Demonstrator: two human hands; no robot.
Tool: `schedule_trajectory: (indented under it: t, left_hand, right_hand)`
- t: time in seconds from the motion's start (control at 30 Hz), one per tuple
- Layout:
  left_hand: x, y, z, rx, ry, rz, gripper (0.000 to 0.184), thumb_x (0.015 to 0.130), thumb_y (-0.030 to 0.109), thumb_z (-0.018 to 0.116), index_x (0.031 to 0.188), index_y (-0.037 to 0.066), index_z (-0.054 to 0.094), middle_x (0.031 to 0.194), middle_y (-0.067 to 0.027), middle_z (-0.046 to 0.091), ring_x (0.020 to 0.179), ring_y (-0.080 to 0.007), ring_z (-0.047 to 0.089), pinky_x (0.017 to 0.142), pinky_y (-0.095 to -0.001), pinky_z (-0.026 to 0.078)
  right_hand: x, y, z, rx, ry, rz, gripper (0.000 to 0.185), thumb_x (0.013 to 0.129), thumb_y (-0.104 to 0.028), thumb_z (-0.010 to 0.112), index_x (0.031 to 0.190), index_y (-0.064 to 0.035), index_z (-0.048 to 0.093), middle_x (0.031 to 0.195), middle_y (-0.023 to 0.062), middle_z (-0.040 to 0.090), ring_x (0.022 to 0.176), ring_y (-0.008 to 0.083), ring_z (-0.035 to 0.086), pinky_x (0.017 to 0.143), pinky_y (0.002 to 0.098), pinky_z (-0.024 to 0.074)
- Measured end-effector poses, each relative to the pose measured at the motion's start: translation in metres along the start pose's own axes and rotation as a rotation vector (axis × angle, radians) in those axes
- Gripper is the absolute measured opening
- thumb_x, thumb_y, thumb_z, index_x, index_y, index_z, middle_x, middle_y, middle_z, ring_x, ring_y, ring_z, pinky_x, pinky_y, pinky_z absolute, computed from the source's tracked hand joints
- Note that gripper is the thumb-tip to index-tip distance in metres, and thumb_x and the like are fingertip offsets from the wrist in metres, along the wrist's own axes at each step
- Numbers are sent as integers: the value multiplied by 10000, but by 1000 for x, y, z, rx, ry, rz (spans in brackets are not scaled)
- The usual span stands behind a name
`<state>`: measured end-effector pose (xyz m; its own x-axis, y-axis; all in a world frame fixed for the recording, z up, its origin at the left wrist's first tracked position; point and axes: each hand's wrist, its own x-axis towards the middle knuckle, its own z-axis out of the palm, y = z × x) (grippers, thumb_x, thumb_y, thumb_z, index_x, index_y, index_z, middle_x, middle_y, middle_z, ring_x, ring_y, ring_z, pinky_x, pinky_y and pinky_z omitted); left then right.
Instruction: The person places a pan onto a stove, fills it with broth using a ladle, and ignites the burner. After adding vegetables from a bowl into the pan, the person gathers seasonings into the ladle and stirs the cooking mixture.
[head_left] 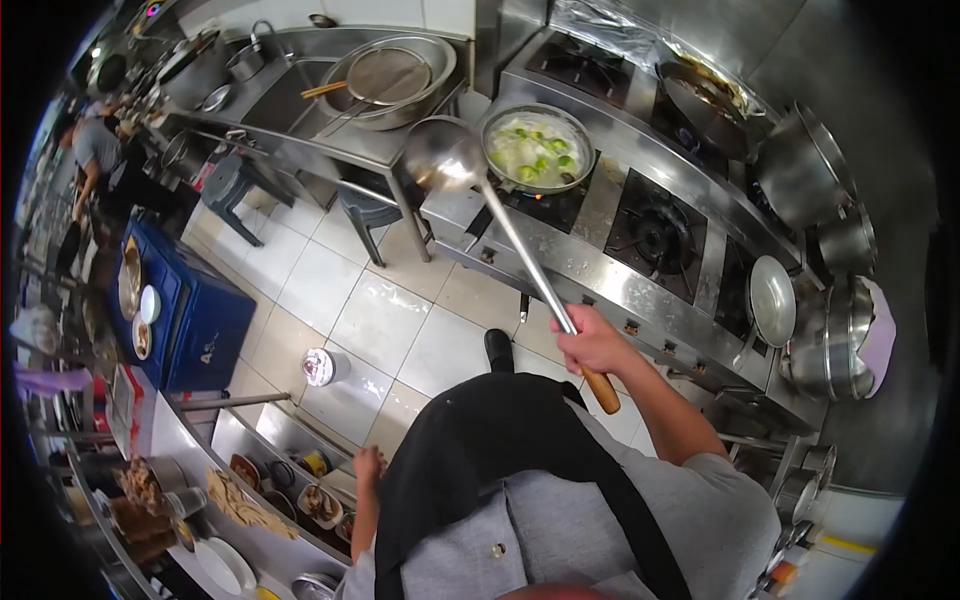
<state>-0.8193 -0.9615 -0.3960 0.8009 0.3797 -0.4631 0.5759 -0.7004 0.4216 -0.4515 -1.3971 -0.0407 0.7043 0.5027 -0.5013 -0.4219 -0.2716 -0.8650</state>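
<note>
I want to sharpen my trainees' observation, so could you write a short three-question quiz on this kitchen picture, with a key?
1. Short answer: Which of the person's hands grips the ladle?

2. Multiple choice: Which colour stands out among the food in the pan nearest the ladle? A) red B) green C) purple

3. Fill in: In this view, the ladle's bowl shows to the ____ of that pan.

Key: 1. the right hand; 2. B; 3. left.
</note>
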Motion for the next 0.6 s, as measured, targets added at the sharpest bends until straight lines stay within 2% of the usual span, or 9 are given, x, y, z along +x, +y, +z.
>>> schedule_trajectory:
  t: [0.03, 0.07, 0.1, 0.17, 0.33, 0.47, 0.5, 0.57, 0.6]
  left_hand:
    - [25, 19, -17, -390, -40, -265, 276, 918, 262, 586, 1037, 15, 616, 833, -106, 653, 711, -229, 628, 574, -366, 492]
    - [43, 49, -38, -674, -19, -458, 274, 918, 249, 574, 1059, 18, 619, 832, -89, 648, 663, -199, 613, 528, -329, 476]
    - [55, 80, -60, -829, -10, -553, 276, 917, 236, 562, 1081, 21, 622, 830, -72, 642, 614, -169, 599, 481, -292, 461]
    - [82, 125, -79, -768, 52, -495, 296, 908, 241, 575, 1098, 17, 618, 837, -74, 646, 619, -177, 601, 493, -307, 469]
    - [135, 189, -80, -699, -20, -380, 335, 886, 278, 634, 1056, -11, 631, 818, -90, 653, 630, -173, 605, 515, -308, 474]
    - [153, 183, -64, -484, -110, -273, 372, 867, 295, 672, 999, -53, 660, 804, -133, 684, 674, -206, 644, 589, -342, 512]
    - [160, 170, -57, -383, -131, -238, 386, 872, 298, 665, 1005, -64, 668, 828, -166, 707, 720, -233, 678, 666, -366, 541]
    - [173, 154, -53, -286, -185, -192, 397, 873, 298, 660, 1013, -73, 665, 854, -177, 713, 729, -250, 690, 669, -367, 547]
    - [182, 149, -51, -187, -236, -148, 407, 875, 298, 655, 1020, -82, 662, 881, -189, 720, 738, -266, 702, 671, -369, 553]
  right_hand:
    - [6, -1, -10, -65, 119, 8, 142, 812, -24, 551, 937, -22, 483, 670, 45, 478, 418, 144, 519, 397, 310, 429]
    - [13, 0, -23, -57, 121, 13, 142, 812, -24, 551, 937, -22, 483, 670, 45, 478, 418, 144, 519, 397, 310, 429]
    - [24, 5, -36, -89, 220, -2, 136, 813, -17, 547, 928, -26, 476, 660, 45, 483, 418, 145, 518, 394, 312, 430]
    - [47, 23, -63, -139, 354, -36, 102, 819, -26, 543, 891, -34, 471, 651, 48, 492, 430, 146, 515, 397, 317, 436]
    - [71, 33, -98, -235, 356, 30, 99, 821, -71, 562, 863, -30, 482, 640, 55, 496, 450, 151, 523, 412, 328, 442]
    - [87, 63, -107, -499, 417, -12, 152, 793, -131, 591, 834, -17, 499, 640, 84, 524, 487, 180, 530, 451, 353, 440]
    - [90, 64, -105, -537, 438, -7, 168, 787, -145, 597, 834, -15, 500, 651, 102, 528, 531, 202, 550, 495, 371, 454]
    - [94, 48, -97, -588, 481, 53, 211, 771, -181, 608, 832, -7, 507, 697, 158, 548, 657, 271, 589, 627, 417, 475]
    - [99, 47, -97, -587, 489, 60, 211, 771, -181, 608, 832, -7, 507, 697, 158, 548, 657, 271, 589, 627, 417, 475]
